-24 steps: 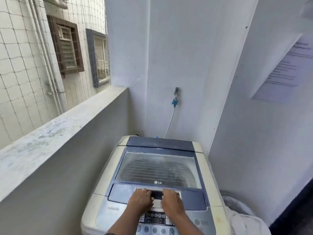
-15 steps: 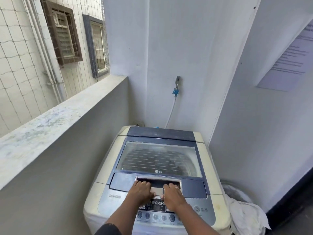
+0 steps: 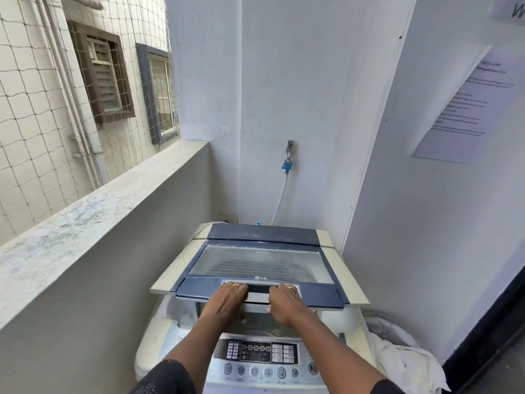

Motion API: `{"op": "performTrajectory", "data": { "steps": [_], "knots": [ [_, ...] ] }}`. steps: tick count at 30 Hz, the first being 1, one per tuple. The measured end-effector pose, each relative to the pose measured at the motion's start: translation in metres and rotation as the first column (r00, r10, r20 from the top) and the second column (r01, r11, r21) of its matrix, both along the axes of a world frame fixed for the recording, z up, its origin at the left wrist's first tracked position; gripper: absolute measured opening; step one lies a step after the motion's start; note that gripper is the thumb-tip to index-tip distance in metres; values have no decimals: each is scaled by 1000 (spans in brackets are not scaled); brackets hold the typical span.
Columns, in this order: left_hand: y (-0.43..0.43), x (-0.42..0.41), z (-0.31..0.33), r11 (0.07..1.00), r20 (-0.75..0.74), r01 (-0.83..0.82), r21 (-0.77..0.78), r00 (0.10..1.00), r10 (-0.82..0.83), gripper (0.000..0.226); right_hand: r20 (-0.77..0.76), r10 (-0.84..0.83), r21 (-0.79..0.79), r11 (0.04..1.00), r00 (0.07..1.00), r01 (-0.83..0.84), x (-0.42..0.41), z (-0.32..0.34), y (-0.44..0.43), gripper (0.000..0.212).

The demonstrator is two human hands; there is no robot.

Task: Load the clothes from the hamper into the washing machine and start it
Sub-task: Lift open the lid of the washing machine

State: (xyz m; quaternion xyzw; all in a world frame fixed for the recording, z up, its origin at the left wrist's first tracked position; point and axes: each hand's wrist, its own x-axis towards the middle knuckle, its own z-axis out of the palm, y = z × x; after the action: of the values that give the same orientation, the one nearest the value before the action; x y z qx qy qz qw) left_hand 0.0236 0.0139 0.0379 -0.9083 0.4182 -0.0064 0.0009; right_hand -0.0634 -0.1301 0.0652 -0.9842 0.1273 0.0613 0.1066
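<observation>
At the balcony's corner, head view: the washer has its lid tipped up at the front, clear of the body. Left hand and right hand both grip the lid's handle, fingers hooked into its slot. The lid looks stiff and hinged at the back, with a pane, so the handle is likely the safest hold. White clothes lie heaped just right of the washer. They look soft and limp, best gathered in bunches.
</observation>
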Motion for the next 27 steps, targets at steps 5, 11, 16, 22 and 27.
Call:
{"op": "performTrajectory", "data": {
  "steps": [5,11,16,22,27],
  "knots": [
    [-2,17,26,989,61,111,-97,992,-106,43,-6,61,-83,995,998,-61,17,36,-9,27],
    [-8,43,63,970,158,221,-96,966,-205,50,-113,133,-41,990,985,-138,52,79,-22,28],
    [-18,91,104,931,295,284,-229,932,-212,71,24,106,-72,992,994,-104,81,129,-43,33],
    [-35,123,118,910,602,209,-357,797,53,57,423,78,-131,991,903,-24,112,138,-65,23],
    [-57,158,121,917,543,111,-383,830,126,55,619,-10,-106,990,785,96,154,127,-83,44]
  ]
}}
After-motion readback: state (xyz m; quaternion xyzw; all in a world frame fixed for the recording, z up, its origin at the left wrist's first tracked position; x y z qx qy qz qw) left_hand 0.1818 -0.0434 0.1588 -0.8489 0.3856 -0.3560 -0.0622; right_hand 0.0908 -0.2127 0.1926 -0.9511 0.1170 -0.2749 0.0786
